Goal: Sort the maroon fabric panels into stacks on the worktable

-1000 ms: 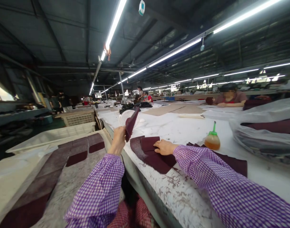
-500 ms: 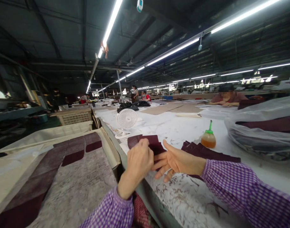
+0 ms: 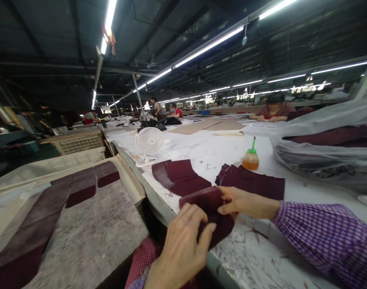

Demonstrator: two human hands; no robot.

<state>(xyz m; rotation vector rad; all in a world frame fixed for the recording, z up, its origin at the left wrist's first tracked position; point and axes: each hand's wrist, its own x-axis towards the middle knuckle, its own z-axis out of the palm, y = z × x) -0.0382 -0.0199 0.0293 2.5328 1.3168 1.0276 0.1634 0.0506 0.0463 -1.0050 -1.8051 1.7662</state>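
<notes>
A dark maroon fabric piece (image 3: pixel 211 208) lies at the near edge of the white worktable (image 3: pixel 213 154), and both my hands grip it. My left hand (image 3: pixel 181 249) presses its fingers onto the near side of the piece. My right hand (image 3: pixel 245 202) pinches its far right edge between thumb and fingers. Beyond the hands, a pile of similar maroon pieces (image 3: pixel 180 178) rests on the table. Another spread of maroon pieces (image 3: pixel 251 182) lies to the right of that pile.
A small white fan (image 3: pixel 149 141) and an orange glue bottle with a green nozzle (image 3: pixel 250 159) stand on the table. A clear plastic bag of maroon material (image 3: pixel 324 148) sits at right. A lower board with maroon pieces (image 3: pixel 81 188) is at left. Other people work at the tables behind.
My left hand lowered the raised maroon piece to the table. Both hands drew back to the near edge and closed on one piece. The view tilted down and shifted right.
</notes>
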